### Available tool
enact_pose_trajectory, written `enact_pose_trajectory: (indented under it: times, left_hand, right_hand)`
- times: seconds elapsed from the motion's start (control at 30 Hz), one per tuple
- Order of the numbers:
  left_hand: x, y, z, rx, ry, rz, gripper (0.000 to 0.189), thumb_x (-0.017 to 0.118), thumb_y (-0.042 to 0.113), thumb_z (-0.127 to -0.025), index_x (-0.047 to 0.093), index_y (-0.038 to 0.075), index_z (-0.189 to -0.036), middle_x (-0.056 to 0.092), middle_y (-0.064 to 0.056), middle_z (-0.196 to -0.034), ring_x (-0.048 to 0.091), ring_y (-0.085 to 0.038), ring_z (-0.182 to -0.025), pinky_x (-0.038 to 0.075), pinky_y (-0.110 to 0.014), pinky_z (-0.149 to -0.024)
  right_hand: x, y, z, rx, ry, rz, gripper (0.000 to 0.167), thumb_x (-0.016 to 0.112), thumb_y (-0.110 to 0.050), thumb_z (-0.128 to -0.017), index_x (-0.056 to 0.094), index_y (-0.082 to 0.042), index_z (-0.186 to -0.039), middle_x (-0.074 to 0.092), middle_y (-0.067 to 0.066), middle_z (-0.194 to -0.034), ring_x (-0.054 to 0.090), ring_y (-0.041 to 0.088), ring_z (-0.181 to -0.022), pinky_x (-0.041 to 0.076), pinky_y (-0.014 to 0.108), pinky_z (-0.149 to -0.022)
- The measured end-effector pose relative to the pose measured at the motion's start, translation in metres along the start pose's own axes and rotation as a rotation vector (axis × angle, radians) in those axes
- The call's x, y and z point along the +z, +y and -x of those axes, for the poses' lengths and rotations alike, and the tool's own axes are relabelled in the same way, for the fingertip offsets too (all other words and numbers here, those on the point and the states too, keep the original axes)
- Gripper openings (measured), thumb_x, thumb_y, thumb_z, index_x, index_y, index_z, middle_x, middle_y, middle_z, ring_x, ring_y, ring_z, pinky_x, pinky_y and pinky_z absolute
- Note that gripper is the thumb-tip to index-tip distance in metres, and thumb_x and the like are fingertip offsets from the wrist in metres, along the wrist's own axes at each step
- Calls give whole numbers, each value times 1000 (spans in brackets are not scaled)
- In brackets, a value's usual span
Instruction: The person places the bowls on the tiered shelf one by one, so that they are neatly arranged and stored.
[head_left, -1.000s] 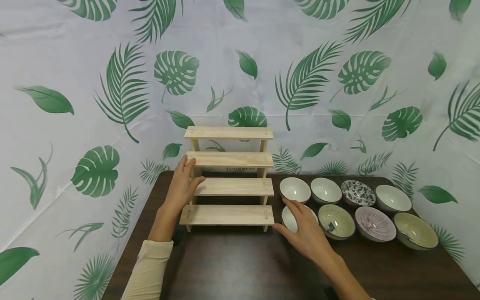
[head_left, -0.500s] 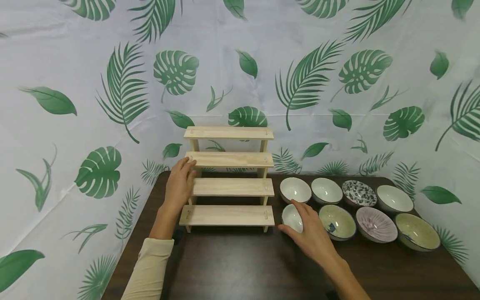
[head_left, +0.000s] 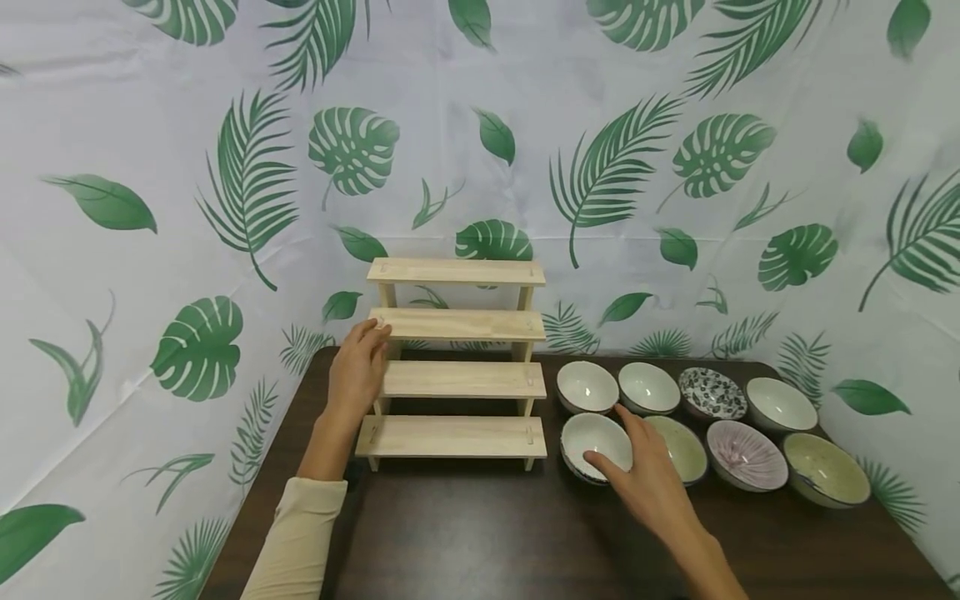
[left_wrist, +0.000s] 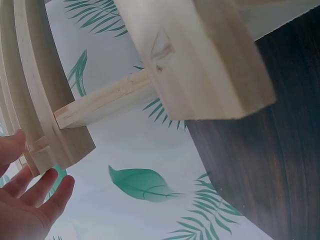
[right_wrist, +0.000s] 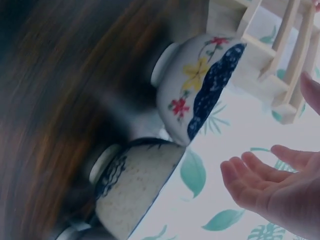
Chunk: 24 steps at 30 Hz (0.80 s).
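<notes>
My left hand (head_left: pixel 360 367) holds the left end of a pale wooden four-step stand (head_left: pixel 461 433) at its second shelf from the top. In the left wrist view the thumb and fingers (left_wrist: pixel 62 192) lie on either side of a board end. My right hand (head_left: pixel 651 479) hovers, fingers spread, by the front-left white bowl (head_left: pixel 596 442), its thumb overlapping the bowl's inside. That bowl shows red and yellow flowers and a dark blue band (right_wrist: pixel 192 82) outside. Part of the yellow-green bowl (head_left: pixel 682 450) beside it is hidden behind the hand.
Other bowls stand in two rows to the right: white bowls (head_left: pixel 587 387) and a black-speckled bowl (head_left: pixel 712 393) behind, a pink-streaked bowl (head_left: pixel 746 454) and an olive bowl (head_left: pixel 828 471) in front. The dark wooden table (head_left: pixel 465 533) meets a leaf-print cloth (head_left: pixel 450 125).
My right hand has moved right and back from the front-left white bowl, uncovering more of it. My left thumb has drawn in from its outstretched position. The bowls and stand stay put.
</notes>
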<state>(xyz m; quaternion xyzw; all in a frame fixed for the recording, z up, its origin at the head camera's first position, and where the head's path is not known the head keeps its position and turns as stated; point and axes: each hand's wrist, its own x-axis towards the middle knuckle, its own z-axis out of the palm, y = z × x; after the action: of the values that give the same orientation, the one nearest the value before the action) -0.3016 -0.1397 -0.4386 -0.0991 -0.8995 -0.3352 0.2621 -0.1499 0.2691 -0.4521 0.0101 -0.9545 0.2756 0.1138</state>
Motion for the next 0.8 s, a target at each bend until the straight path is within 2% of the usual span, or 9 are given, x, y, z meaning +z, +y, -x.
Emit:
enact_pose_trajectory:
  times: [0.17,0.33,0.43,0.67,0.8]
  left_hand:
    - [-1,0,1,-7,-31,8,35,62,8,-102,65,3,-137,55,-21,-149,54,-43,-136,48,-61,-106]
    - [-2,-1,1,-22,-61,10,39,63,9,-102,62,4,-141,52,-20,-152,53,-44,-138,47,-62,-107]
    - [-3,0,0,-24,-70,7,40,63,10,-102,61,4,-142,51,-20,-153,55,-44,-135,48,-62,-105]
    - [-3,0,1,-11,-80,3,42,64,9,-101,60,3,-142,50,-21,-153,58,-44,-129,51,-60,-100]
    - [-3,-1,2,-6,-72,3,42,65,8,-100,60,3,-142,50,-22,-153,63,-43,-121,53,-58,-95]
  right_hand:
    - [-10,10,3,25,-26,12,91,71,-50,-95,28,-3,-161,35,33,-159,32,55,-145,35,74,-109]
    - [-15,22,6,38,-18,30,92,71,-50,-95,27,-3,-161,36,33,-158,37,55,-143,37,72,-108]
    - [-16,29,8,42,-2,36,92,72,-49,-95,28,-1,-160,36,33,-158,37,55,-142,37,72,-107]
    - [-20,44,12,13,100,35,84,80,-36,-91,40,7,-151,45,35,-148,42,54,-134,36,72,-105]
    - [-24,50,14,34,94,42,85,78,-36,-92,38,9,-151,46,37,-146,43,56,-131,37,72,-102]
